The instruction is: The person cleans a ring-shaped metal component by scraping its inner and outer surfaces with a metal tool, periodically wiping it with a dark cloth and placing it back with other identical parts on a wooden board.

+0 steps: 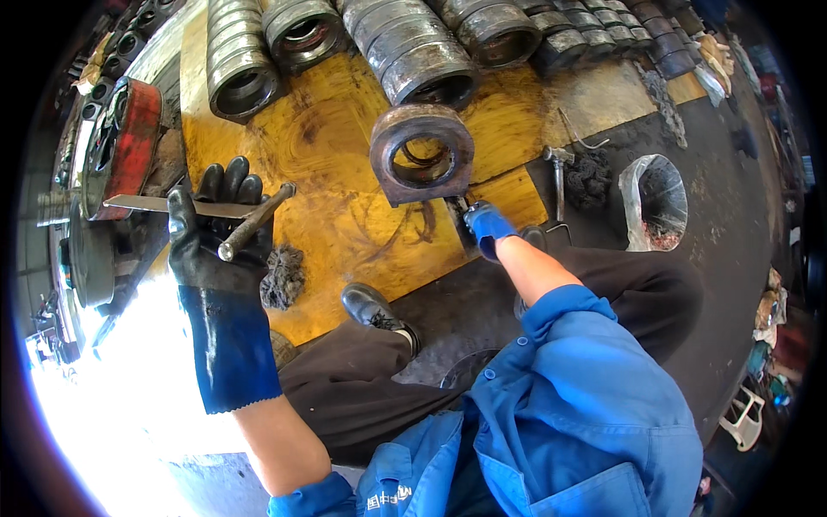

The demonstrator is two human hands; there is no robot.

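Note:
My left hand (220, 228), in a long black and blue glove, is closed around a metal tool. A flat steel blade (142, 203) sticks out past the thumb, and a short round bar (257, 222) lies across its other end. In front of me a thick, greasy steel ring with a flat-cut base (385, 164) stands on the stained yellow board (336, 250). My right hand (489, 228), also gloved, is beside the ring's lower right corner. Its fingers are curled, and what they grip is too dark and small to make out.
Large steel cylinders (405, 56) lie in a row along the back. A hammer (559, 183), a dark rag (591, 179) and a clear bag (637, 207) with scraps are at right. Another rag (282, 277) lies near my shoe (372, 306). A red-rimmed wheel (139, 138) stands at left.

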